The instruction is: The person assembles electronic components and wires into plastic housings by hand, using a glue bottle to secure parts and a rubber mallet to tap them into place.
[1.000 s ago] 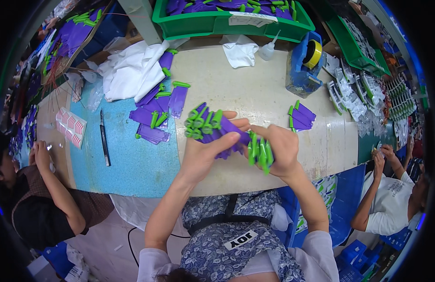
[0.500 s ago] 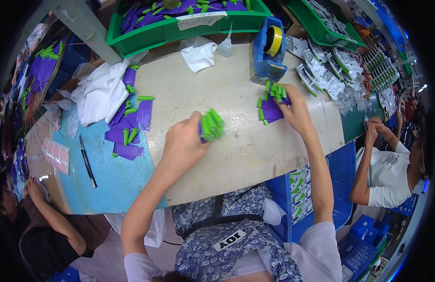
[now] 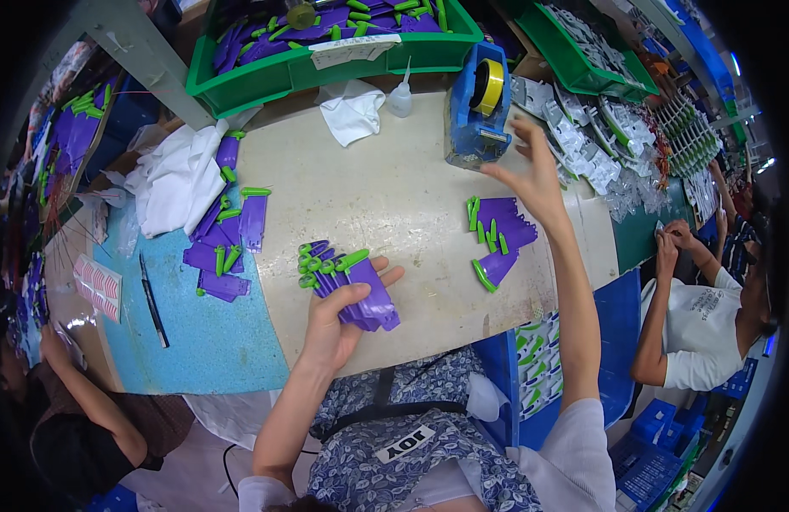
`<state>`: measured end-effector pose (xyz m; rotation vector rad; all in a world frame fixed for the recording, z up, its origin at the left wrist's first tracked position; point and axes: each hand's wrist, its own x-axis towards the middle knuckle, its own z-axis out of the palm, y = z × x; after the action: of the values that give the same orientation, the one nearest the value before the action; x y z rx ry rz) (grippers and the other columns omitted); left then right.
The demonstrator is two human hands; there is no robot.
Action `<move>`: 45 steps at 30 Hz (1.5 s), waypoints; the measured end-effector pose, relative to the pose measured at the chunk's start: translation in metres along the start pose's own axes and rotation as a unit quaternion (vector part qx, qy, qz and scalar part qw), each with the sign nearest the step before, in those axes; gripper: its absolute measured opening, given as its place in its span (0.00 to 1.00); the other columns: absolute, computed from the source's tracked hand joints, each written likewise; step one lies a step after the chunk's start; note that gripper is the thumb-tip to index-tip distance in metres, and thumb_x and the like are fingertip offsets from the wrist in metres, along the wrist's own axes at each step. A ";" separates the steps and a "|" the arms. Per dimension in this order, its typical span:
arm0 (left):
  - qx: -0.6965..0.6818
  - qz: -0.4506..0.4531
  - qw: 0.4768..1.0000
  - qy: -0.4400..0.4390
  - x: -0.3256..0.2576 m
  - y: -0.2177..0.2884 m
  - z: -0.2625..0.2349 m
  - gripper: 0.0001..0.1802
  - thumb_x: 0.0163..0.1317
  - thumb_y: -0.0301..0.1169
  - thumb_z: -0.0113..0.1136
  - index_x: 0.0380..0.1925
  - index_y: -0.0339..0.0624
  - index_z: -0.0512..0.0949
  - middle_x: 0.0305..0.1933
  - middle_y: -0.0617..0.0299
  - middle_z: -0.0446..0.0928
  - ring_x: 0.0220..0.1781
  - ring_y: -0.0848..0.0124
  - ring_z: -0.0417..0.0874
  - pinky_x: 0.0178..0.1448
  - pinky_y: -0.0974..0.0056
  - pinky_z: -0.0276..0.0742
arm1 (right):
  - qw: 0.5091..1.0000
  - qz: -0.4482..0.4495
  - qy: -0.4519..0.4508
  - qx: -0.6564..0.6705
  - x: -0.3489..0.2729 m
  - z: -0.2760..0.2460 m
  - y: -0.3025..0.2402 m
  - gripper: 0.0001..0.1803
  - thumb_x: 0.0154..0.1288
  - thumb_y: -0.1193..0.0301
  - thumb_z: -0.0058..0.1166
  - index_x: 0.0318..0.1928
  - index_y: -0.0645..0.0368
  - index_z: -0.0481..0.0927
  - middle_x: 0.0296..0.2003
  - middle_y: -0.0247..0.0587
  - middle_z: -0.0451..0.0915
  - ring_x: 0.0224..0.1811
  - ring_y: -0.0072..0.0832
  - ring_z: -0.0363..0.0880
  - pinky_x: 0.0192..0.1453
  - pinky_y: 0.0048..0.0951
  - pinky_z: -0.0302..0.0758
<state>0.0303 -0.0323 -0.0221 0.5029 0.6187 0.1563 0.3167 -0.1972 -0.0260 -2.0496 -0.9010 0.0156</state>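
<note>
My left hand (image 3: pixel 333 326) is closed round a fanned stack of purple plastic pieces with green ends (image 3: pixel 367 294), thumb on top and fingers beneath. The green ends point up and to the left. My right hand (image 3: pixel 535 175) holds nothing, its thumb and fingers spread apart, just right of the blue tape dispenser (image 3: pixel 464 128). On the table nearer me lies a loose group of the same purple and green pieces (image 3: pixel 507 224). Another scattered heap of these pieces (image 3: pixel 228 230) is at the left, partly on the blue mat.
A green bin (image 3: pixel 266 84) full of purple and green pieces stands at the back. Nearby are a white cloth (image 3: pixel 352 115), a small dropper bottle (image 3: pixel 400 101), a crumpled white cloth (image 3: pixel 174 181) and black tweezers (image 3: pixel 154 303). Grey-white parts (image 3: pixel 573 128) lie at right. Co-workers sit at both sides.
My right hand has let go of its pieces, leaving them on the table, and moved up with fingers spread. My left hand has come nearer me and turned, showing its stack fanned out.
</note>
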 end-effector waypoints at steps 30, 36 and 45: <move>0.142 -0.083 0.985 -0.047 -0.012 -0.010 -0.003 0.25 0.68 0.29 0.54 0.63 0.39 0.62 0.61 0.46 0.72 0.63 0.53 0.74 0.62 0.48 0.75 | 0.966 -0.204 -0.057 -0.151 -0.082 -0.012 -0.040 0.21 0.55 0.80 0.55 0.52 0.66 0.77 0.48 0.51 0.80 0.49 0.42 0.80 0.52 0.35 0.77; -0.206 -0.132 0.969 0.034 -0.004 -0.066 0.011 0.23 0.69 0.40 0.52 0.61 0.45 0.65 0.62 0.44 0.69 0.66 0.46 0.68 0.68 0.35 0.61 | 0.961 -0.198 -0.045 -0.189 -0.040 0.002 -0.025 0.16 0.54 0.78 0.61 0.45 0.65 0.79 0.46 0.52 0.80 0.49 0.48 0.78 0.55 0.40 0.73; -0.347 -0.233 0.907 -0.050 0.008 -0.084 0.008 0.28 0.70 0.44 0.49 0.55 0.27 0.66 0.58 0.42 0.70 0.64 0.52 0.71 0.70 0.55 0.69 | 0.916 -0.318 -0.237 0.067 -0.005 0.176 -0.181 0.15 0.55 0.72 0.62 0.42 0.66 0.77 0.38 0.51 0.78 0.43 0.48 0.76 0.48 0.41 0.74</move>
<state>0.0409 -0.1058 -0.0622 -0.3318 0.5233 -0.1073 0.1484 -0.0100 -0.0063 -1.5607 -1.7855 0.2230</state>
